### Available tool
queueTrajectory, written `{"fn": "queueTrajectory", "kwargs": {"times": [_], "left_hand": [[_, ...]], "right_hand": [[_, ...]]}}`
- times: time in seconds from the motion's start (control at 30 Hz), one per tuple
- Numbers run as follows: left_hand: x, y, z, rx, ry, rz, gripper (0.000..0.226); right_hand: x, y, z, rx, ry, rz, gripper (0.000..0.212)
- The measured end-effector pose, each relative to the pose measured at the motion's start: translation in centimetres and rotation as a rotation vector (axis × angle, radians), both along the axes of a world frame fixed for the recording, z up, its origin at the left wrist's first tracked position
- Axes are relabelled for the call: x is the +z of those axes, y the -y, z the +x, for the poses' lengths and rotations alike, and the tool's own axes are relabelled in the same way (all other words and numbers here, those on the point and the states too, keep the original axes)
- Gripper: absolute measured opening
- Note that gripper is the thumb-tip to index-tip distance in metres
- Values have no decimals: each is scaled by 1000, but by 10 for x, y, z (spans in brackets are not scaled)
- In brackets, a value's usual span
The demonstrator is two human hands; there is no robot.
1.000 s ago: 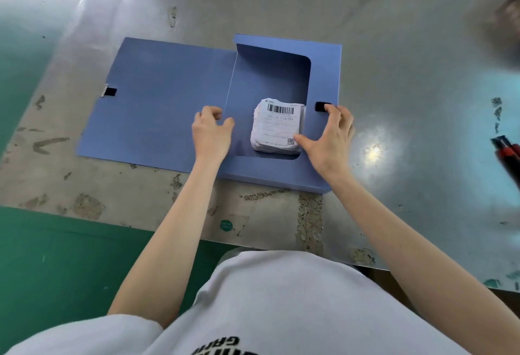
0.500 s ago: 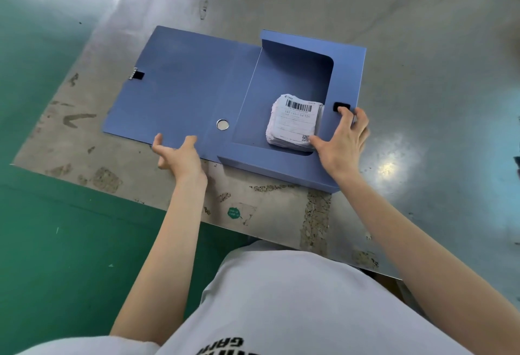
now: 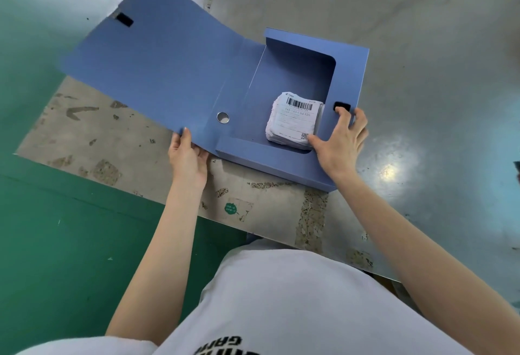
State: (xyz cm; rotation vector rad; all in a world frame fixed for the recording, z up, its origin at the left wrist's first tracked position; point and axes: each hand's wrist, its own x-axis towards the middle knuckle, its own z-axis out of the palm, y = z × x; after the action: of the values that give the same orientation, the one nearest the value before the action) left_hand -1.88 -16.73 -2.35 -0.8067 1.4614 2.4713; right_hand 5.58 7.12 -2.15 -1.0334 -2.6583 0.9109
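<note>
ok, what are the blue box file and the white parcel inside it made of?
Blue box file: probably thin plastic sheet or coated board, matte; its raised cover bows without creasing. White labelled parcel: likely soft plastic mailer, wrinkled at the edges, with a printed paper barcode label.

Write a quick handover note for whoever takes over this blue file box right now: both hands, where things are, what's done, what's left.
Left hand grips the near edge of the cover, which is lifted off the table.
Right hand presses on the right flap of the blue file box, beside its black fastener patch, thumb touching the white parcel.
Done: parcel lies inside the box.
Left: likely swing the cover over and fasten it.
</note>
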Motion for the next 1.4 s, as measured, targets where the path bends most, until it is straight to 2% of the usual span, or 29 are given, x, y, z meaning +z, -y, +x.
{"fn": "queueTrajectory", "kwargs": {"times": [0.23,0.53,0.7,0.97,1.17,1.4], "left_hand": [[1,-5,12,-50,-108,52,15],[3,-9,19,-78,-104,-33,22],[-3,-11,23,-131,-183,-105,22],[-6,-9,26,-232,-255,-226,22],[-9,-8,28,-294,-291,-350,20],[-19,-8,32,-290,-341,-474,15]], "right_hand": [[2,0,0,-3,8,-19,78],[2,-2,1,-6,1,-57,78],[2,-4,1,-24,-18,-101,74],[4,-9,6,-88,-198,-312,54],[6,-15,10,-196,-357,-596,41],[8,-20,10,-284,-430,-773,41]]}}
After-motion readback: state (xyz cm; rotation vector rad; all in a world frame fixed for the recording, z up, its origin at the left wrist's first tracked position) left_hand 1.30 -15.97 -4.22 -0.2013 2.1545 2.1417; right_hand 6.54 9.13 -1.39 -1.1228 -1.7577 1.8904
